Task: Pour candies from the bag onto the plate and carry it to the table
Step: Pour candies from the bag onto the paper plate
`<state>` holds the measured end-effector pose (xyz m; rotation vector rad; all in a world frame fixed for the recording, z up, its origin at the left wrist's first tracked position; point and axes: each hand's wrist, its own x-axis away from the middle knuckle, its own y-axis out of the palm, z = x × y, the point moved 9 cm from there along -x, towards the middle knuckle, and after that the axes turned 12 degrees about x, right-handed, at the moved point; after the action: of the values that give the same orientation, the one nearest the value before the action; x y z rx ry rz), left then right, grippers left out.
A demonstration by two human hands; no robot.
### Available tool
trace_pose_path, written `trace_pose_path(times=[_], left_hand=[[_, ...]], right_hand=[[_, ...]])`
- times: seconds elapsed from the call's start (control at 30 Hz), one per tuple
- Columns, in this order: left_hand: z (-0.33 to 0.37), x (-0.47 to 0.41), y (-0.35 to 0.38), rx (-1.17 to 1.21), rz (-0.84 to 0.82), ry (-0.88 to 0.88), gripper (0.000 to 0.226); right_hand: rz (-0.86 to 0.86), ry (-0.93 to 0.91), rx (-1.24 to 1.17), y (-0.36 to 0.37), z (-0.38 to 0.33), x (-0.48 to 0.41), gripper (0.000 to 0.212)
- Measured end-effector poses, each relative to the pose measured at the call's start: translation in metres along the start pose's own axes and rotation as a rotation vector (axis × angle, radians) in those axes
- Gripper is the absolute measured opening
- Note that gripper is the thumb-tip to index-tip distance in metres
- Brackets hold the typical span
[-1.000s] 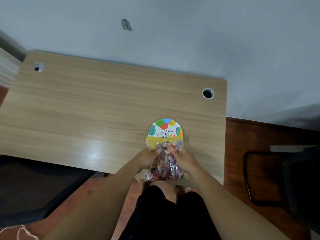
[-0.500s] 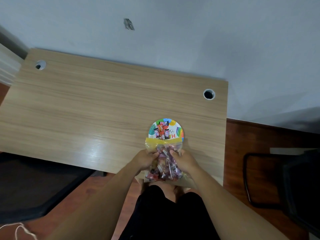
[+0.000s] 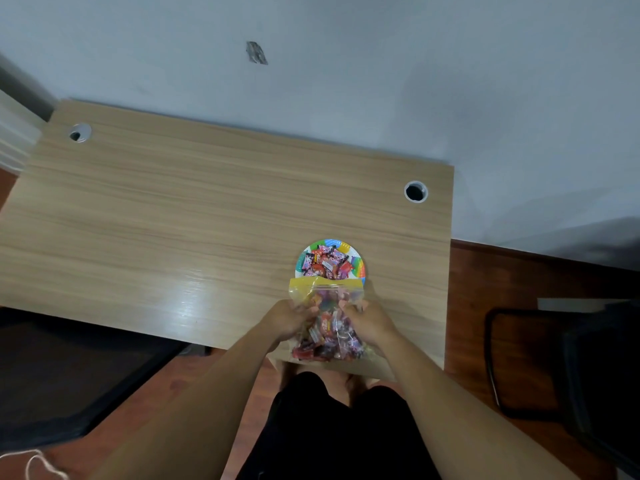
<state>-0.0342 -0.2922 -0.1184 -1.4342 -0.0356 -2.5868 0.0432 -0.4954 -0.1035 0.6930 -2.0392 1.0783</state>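
Note:
A clear zip bag (image 3: 327,327) with a yellow top strip, full of wrapped candies, is tilted with its open mouth over a small colourful paper plate (image 3: 358,263) on the wooden desk (image 3: 194,216). A pile of red and pink wrapped candies (image 3: 325,263) lies on the plate. My left hand (image 3: 287,318) grips the bag's left side and my right hand (image 3: 370,320) grips its right side, both near the desk's front edge. The bag's mouth hides the plate's near rim.
The desk has two round cable holes, one at the far left (image 3: 79,133) and one at the far right (image 3: 415,191). A pale wall stands behind it. A black chair (image 3: 561,362) stands on the floor to the right, and a dark chair seat (image 3: 69,372) sits at the lower left.
The plate showed only its print a second ago; candies have since slid out of the bag and piled up on it. Both hands kept hold of the bag, which has emptied a little.

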Motion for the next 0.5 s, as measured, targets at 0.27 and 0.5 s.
trace_pose_path(times=[0.27,0.5], left_hand=[[0.005,0.002,0.003,0.034,-0.057,0.000,0.032],[0.001,0.005,0.013,0.130,-0.203,-0.043,0.045]], right_hand=[[-0.011,-0.003,0.015,-0.001,0.001,-0.005,0.043],[-0.049,0.015,-0.099,0.002,0.006,-0.004,0.037]])
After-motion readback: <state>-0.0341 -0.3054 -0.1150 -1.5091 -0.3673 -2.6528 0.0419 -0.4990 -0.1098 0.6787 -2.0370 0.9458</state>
